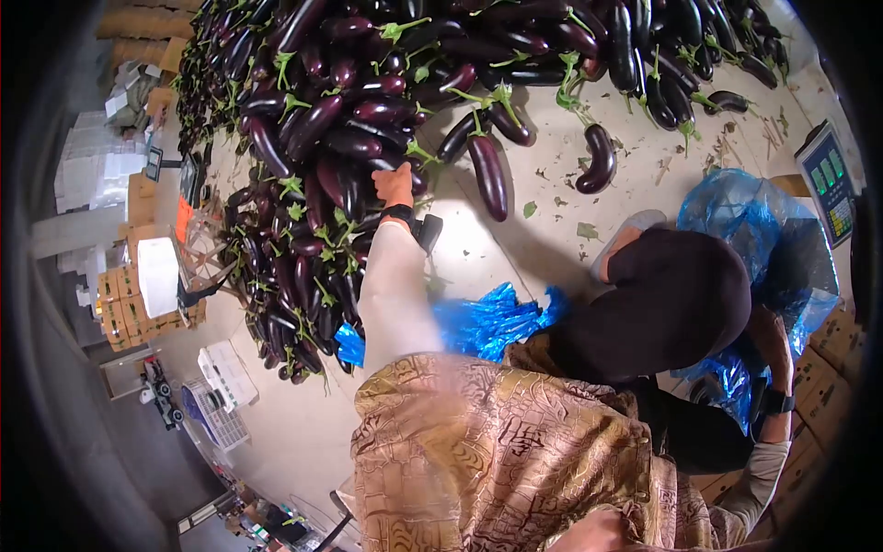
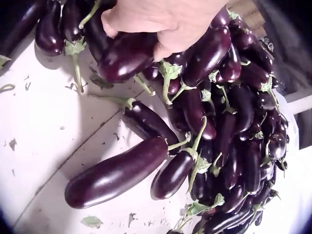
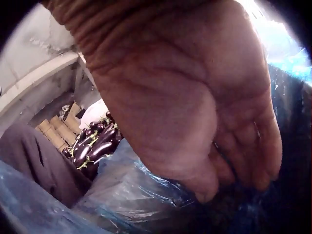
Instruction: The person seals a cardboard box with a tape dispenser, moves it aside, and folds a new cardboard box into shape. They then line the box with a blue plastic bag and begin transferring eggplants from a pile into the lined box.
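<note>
My left hand [image 1: 395,187] reaches to the edge of the big eggplant pile. In the left wrist view its fingers and thumb grip a dark purple eggplant [image 2: 126,56], whose upper part the hand hides. Several loose eggplants lie just beside it, one of them long and glossy [image 2: 117,173]. On the other side, my right hand [image 1: 771,340] is down at a blue plastic bag [image 1: 727,207]. The right wrist view shows its palm [image 3: 165,122] with relaxed fingers pointing down among the bag's dark folds, and nothing shows in the palm.
A digital scale [image 1: 828,179] with lit green digits stands at the right. More blue plastic [image 1: 497,322] lies on the floor under my left arm. One curved eggplant [image 1: 598,158] lies apart near my foot. Cardboard boxes [image 1: 819,396] are at the lower right, and a plastic crate [image 1: 216,414] at the left.
</note>
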`<action>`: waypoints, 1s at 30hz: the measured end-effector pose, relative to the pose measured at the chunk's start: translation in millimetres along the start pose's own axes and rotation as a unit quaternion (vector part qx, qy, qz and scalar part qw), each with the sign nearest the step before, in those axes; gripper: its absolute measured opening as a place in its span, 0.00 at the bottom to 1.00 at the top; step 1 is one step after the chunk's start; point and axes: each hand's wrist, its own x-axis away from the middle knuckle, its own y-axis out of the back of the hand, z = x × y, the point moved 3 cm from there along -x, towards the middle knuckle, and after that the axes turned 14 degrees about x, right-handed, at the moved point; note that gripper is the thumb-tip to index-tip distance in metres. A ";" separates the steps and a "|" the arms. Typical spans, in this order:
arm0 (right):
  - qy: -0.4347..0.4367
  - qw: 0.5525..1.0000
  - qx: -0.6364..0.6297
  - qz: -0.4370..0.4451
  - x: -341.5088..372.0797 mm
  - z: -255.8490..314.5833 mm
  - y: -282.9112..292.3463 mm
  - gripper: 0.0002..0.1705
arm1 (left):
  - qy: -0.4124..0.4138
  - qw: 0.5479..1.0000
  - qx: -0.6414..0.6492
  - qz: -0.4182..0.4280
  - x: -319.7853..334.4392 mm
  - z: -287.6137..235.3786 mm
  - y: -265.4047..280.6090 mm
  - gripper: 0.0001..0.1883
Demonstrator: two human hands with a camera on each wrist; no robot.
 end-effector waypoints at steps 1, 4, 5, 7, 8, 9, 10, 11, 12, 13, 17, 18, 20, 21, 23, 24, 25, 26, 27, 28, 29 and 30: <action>0.013 1.000 -0.005 -0.022 4.5 -5.0 -4.8 0.10 | -0.001 1.000 0.003 0.003 6.5 -7.8 -2.4 0.39; 0.005 0.999 -0.027 -0.025 10.0 8.3 7.1 0.11 | 0.063 0.996 0.033 -0.049 27.3 -28.3 7.0 0.40; -0.019 0.999 -0.043 -0.003 14.9 13.3 10.9 0.12 | 0.078 0.994 0.061 -0.049 27.3 -25.7 6.3 0.41; 0.007 1.000 -0.011 -0.013 17.5 15.9 14.7 0.12 | 0.096 0.991 0.083 -0.048 36.8 -12.7 5.4 0.42; 0.040 0.999 0.019 -0.029 13.8 20.5 17.5 0.12 | 0.098 0.971 0.218 0.020 48.3 -5.6 6.4 0.37; 0.042 0.999 0.016 -0.029 8.6 24.1 21.3 0.12 | 0.095 0.928 0.350 0.086 60.9 -0.5 7.5 0.32; 0.010 0.999 -0.035 -0.023 5.2 24.5 27.9 0.13 | 0.091 0.863 0.474 0.152 76.4 3.7 6.8 0.28; -0.024 0.996 -0.083 -0.013 5.1 24.5 35.9 0.13 | 0.136 0.820 0.514 0.210 94.9 15.4 3.5 0.25; -0.027 0.996 -0.081 -0.007 3.8 33.0 50.1 0.13 | 0.182 0.770 0.550 0.266 115.8 28.4 -1.7 0.23; 0.012 0.994 -0.109 -0.018 0.8 50.2 69.2 0.14 | 0.200 0.740 0.571 0.293 138.6 35.3 -6.3 0.24; 0.065 0.984 -0.157 -0.053 -5.9 67.8 91.7 0.18 | 0.218 0.622 0.615 0.433 217.0 13.9 4.0 0.25; 0.057 0.984 -0.158 -0.053 -7.6 68.1 94.7 0.18 | 0.220 0.621 0.611 0.439 226.0 3.7 5.5 0.25; 0.096 0.978 -0.172 -0.066 -7.6 74.5 102.8 0.21 | 0.190 0.534 0.628 0.533 242.2 -16.0 9.6 0.33; 0.100 0.976 -0.182 -0.062 -3.3 80.2 108.6 0.20 | 0.187 0.511 0.626 0.559 245.9 -29.4 11.0 0.36; 0.087 0.976 -0.190 -0.068 2.1 83.7 108.2 0.20 | 0.161 0.487 0.617 0.597 261.0 -69.4 20.6 0.40; 0.085 0.975 -0.195 -0.069 5.2 84.9 106.5 0.20 | 0.146 0.467 0.614 0.619 269.9 -91.1 25.2 0.41; 0.081 0.971 -0.210 -0.077 9.3 85.4 104.6 0.20 | 0.151 0.436 0.628 0.627 274.4 -105.0 25.7 0.41; 0.077 0.970 -0.215 -0.080 11.4 86.0 103.1 0.20 | 0.156 0.404 0.643 0.632 276.7 -117.4 23.5 0.40; 0.087 0.967 -0.227 -0.081 13.3 86.7 102.4 0.20 | 0.152 0.388 0.653 0.633 278.4 -129.1 17.2 0.39; 0.096 0.963 -0.238 -0.084 16.7 87.6 102.0 0.20 | 0.143 0.417 0.656 0.613 278.0 -134.6 5.3 0.40; 0.090 0.962 -0.242 -0.089 20.8 88.4 102.3 0.20 | 0.172 0.366 0.663 0.630 281.4 -146.9 -1.6 0.41; 0.079 0.961 -0.249 -0.090 24.1 89.8 103.2 0.19 | 0.201 0.314 0.668 0.645 286.3 -158.9 -5.9 0.42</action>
